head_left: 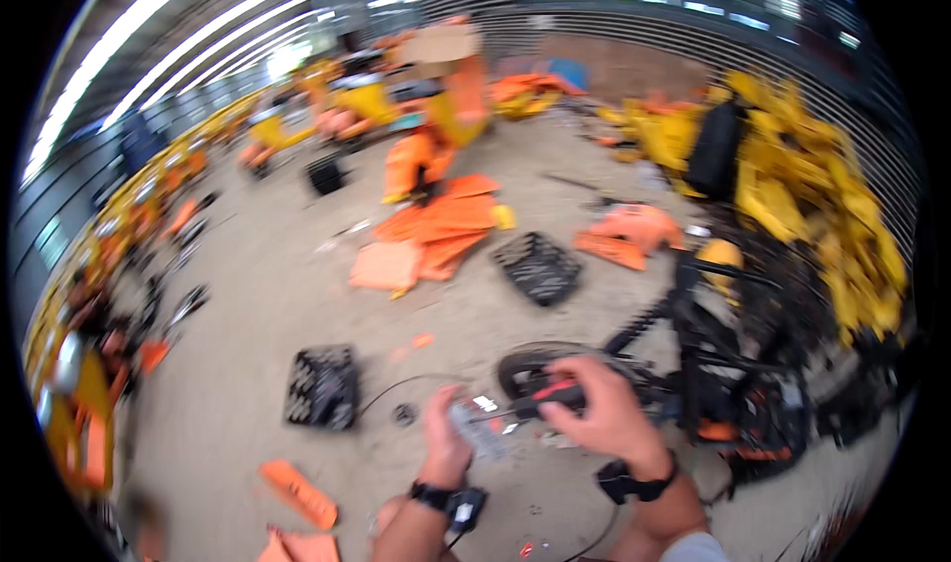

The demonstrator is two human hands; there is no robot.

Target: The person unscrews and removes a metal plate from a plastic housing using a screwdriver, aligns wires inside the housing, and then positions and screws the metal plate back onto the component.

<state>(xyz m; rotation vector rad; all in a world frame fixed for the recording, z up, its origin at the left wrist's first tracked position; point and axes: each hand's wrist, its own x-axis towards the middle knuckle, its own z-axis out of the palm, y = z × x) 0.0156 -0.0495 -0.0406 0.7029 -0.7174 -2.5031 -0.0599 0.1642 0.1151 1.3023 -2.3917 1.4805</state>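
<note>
My right hand is wrapped round the red and black handle of a screwdriver. Its thin shaft points left, toward my left hand. That hand is closed on a pale, see-through piece, blurred, whose kind I cannot make out. The shaft's tip is by this piece; whether they touch cannot be told. Just beyond my right hand lies a black wheel with a tyre. Both wrists wear black bands, and a small black box with a cable is close to the left one.
A black frame lies at right, by a heap of yellow panels. Black crates stand at left and farther ahead. Orange panels lie on the floor, with an orange strip nearby. Yellow-orange parts line the left side.
</note>
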